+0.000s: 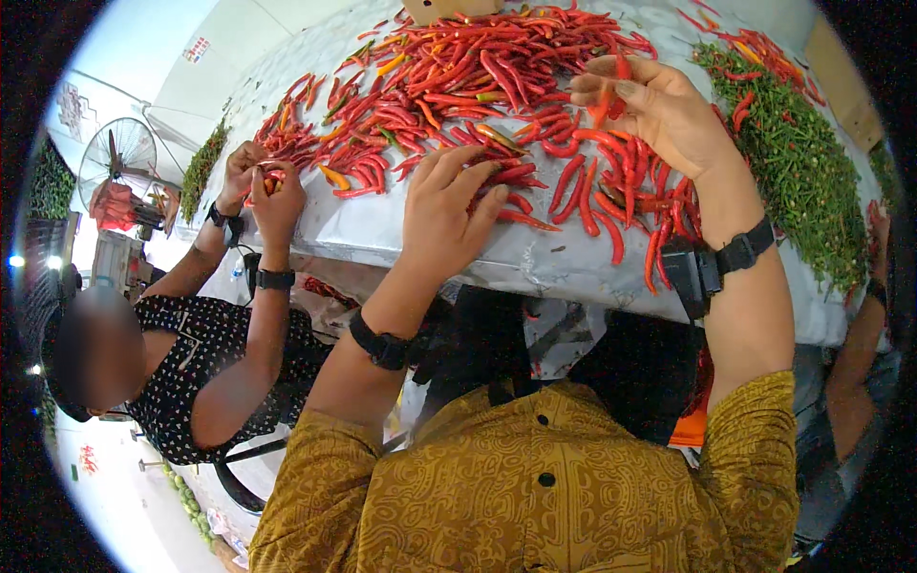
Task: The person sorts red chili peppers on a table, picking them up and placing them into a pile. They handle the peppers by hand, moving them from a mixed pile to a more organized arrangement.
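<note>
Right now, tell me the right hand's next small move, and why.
Perhaps lower the right hand and set its red chilli among the loose chillies on the table's near side, since it seems to hold that chilli apart from them.

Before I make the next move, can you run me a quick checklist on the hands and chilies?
1. Right hand holding a red chili: ok.
2. Left hand gripping a chili: cannot tell; its fingers are over loose chilies.
3. Co-worker's hands apart from the left hand: ok.
4. Green heap free of red chilies: not ok; some lie on it.
5. Black wrist straps on both wrists: ok.
</note>
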`<act>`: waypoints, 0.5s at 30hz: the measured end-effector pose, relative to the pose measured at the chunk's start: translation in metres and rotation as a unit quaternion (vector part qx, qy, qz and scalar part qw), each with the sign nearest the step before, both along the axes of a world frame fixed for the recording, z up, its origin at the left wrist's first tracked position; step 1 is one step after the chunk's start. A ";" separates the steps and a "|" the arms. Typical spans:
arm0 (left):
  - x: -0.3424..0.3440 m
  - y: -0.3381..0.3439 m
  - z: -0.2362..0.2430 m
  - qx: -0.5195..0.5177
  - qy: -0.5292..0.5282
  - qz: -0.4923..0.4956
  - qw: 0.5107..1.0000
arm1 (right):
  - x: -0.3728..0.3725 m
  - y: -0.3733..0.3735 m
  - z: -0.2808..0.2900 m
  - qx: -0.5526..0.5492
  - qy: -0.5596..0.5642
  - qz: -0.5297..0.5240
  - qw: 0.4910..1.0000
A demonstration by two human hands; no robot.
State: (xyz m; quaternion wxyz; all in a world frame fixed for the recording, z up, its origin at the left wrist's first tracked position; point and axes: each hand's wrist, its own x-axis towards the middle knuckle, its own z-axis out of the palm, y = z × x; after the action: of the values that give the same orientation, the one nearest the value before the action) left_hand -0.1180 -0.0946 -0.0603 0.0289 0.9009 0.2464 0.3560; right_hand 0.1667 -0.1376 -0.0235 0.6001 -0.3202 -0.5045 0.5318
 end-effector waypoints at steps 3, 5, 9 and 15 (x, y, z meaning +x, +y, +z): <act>-0.001 -0.002 0.000 -0.025 0.011 0.005 1.000 | 0.003 0.000 0.002 0.014 -0.082 -0.093 0.992; 0.000 -0.003 0.001 -0.018 0.007 0.007 1.000 | 0.018 0.005 -0.002 0.036 -0.174 -0.191 0.965; 0.000 -0.001 -0.001 0.010 -0.015 -0.002 1.000 | 0.019 0.009 -0.006 0.010 -0.379 -0.349 0.857; 0.001 -0.001 -0.001 0.020 -0.023 -0.012 0.999 | 0.028 0.024 -0.034 0.066 -0.557 -0.309 0.768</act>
State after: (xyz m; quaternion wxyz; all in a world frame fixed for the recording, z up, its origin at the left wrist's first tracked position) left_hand -0.1168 -0.0953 -0.0611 0.0204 0.8957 0.2281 0.3812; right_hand 0.1948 -0.1133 -0.0575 0.3651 -0.6583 -0.6582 0.0109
